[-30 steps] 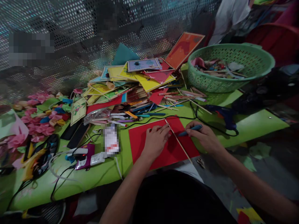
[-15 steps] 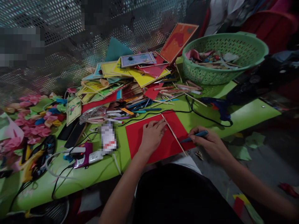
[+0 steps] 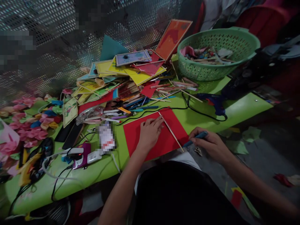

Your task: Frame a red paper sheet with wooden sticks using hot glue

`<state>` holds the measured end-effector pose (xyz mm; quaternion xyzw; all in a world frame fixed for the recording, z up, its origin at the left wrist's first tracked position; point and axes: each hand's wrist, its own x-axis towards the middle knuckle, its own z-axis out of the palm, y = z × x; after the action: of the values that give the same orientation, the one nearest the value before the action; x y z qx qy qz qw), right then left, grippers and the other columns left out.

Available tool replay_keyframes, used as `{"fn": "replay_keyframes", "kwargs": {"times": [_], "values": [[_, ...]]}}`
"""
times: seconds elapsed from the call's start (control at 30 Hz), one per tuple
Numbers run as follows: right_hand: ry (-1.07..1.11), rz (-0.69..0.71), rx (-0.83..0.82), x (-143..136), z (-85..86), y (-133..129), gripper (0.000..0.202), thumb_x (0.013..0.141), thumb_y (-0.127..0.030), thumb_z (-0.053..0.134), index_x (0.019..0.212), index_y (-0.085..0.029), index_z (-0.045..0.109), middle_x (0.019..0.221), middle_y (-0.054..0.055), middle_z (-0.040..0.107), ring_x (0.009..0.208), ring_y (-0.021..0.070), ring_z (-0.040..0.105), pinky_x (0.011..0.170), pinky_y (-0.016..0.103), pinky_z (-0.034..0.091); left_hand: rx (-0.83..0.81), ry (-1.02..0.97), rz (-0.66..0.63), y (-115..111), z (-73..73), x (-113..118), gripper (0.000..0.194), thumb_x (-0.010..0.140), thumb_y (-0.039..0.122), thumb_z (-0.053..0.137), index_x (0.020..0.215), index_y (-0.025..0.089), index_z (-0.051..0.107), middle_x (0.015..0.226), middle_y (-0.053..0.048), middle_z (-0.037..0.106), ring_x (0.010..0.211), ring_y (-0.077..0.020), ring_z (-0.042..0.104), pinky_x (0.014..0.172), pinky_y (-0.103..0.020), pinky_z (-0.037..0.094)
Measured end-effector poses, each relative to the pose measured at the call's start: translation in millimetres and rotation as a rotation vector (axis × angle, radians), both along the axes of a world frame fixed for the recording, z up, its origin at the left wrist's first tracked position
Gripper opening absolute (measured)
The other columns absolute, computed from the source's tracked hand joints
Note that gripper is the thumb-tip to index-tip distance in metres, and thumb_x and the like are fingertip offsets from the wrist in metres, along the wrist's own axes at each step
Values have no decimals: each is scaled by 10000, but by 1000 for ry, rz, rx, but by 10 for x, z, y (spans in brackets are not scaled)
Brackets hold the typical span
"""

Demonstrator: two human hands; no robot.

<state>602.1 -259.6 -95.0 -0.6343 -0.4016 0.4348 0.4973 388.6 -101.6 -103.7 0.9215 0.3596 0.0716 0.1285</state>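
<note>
A red sheet of card (image 3: 150,140) lies on the table in front of me. A thin wooden stick (image 3: 172,134) runs across it from the far edge to the near right corner. My left hand (image 3: 150,132) rests on the card, palm down, fingers stretched out with the fingertips at the stick's far end. In my right hand (image 3: 208,142) is a blue pen (image 3: 199,136), pinched between thumb and fingers. Its tip points left, close to the stick's near end by the card's right corner.
Behind the card lie several pens (image 3: 114,117), loose sticks and a pile of framed paper pictures (image 3: 133,59). A green basket (image 3: 217,70) and a glue gun (image 3: 215,103) with a black cord are to the right. A phone (image 3: 106,136), a purple power adapter (image 3: 82,156) and paper flowers (image 3: 30,128) occupy the left.
The pen tip has moved down along the stick, towards its near end. My left hand stays on the card. The whole view has shifted slightly.
</note>
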Motion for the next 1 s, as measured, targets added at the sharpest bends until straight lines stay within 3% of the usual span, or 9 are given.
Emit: {"fn": "replay_keyframes", "kwargs": {"times": [0.23,0.33,0.47,0.7,1.0], "values": [[58,-177,133,125,86,63,210,792,-470,829,774,-283,736,745,21,634,695,205,549,617,339,443,-68,-80,15,-6,76,-42,376,1099,319,457,1453,365,575,1550,15,589,1329,-229,553,1066,-425,417],[100,-200,196,78,189,184,225,765,-487,867,809,-294,759,761,21,651,718,203,576,652,338,471,-118,-165,30,-21,174,-71,352,1099,322,475,1426,330,605,1371,-11,716,1225,-217,611,1023,-383,435],[127,-192,230,-29,277,367,299,713,-527,904,844,-293,772,797,32,669,722,201,599,647,333,508,-216,-285,52,-55,298,-106,284,1082,312,521,1317,271,675,1089,-27,776,1022,-209,650,905,-328,472],[157,-100,292,-144,202,547,206,787,-421,877,882,-278,764,832,5,692,749,169,633,691,277,535,-370,-455,8,-109,346,-172,210,1065,264,528,1162,203,704,1091,-61,733,1006,-213,623,872,-310,475],[143,-57,293,-219,208,601,212,765,-400,902,878,-270,780,816,-5,699,730,146,610,663,244,489,-323,-407,-43,-140,360,-208,203,1056,209,523,1187,204,679,1084,-58,731,998,-219,605,877,-324,461]]}}
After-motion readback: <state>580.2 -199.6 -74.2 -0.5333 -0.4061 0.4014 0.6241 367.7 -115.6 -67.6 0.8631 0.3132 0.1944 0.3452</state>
